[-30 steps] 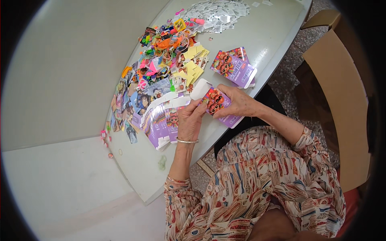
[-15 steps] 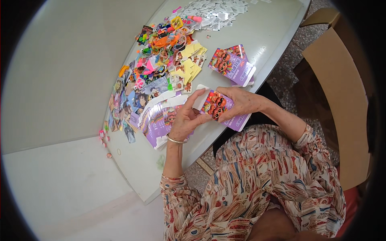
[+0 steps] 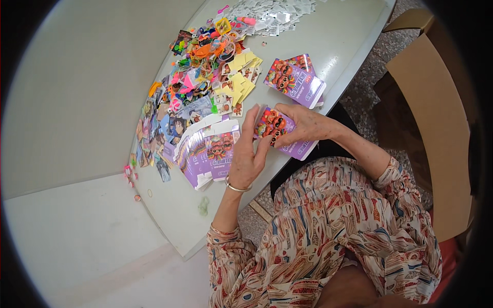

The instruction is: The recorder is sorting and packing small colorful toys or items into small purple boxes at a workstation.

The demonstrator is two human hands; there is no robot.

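Observation:
A purple printed cardboard box [image 3: 274,122] with red cartoon characters is between my hands at the table's near edge. My right hand [image 3: 309,126] grips it from the right, thumb across the printed face. On the box's left end, my left hand [image 3: 250,156] presses with fingers along the end flap and thumb near the front; a bracelet is on that wrist. Whatever is inside the box is hidden. Left of my left hand lies a fanned stack of flat purple boxes [image 3: 201,158]. Beyond my right hand, more purple boxes [image 3: 294,82] lie overlapping.
Across the table [image 3: 231,203] lie a pile of small colourful toys [image 3: 205,56], yellow-backed sticker cards [image 3: 239,87], picture cards [image 3: 159,131] and many small white packets [image 3: 277,15]. A brown carton [image 3: 436,128] stands at the right. A pale wall borders the far left.
The white end flap, which stuck out to the left, is now tilted up against the box's end. My left hand has turned more upright, its fingers along that flap.

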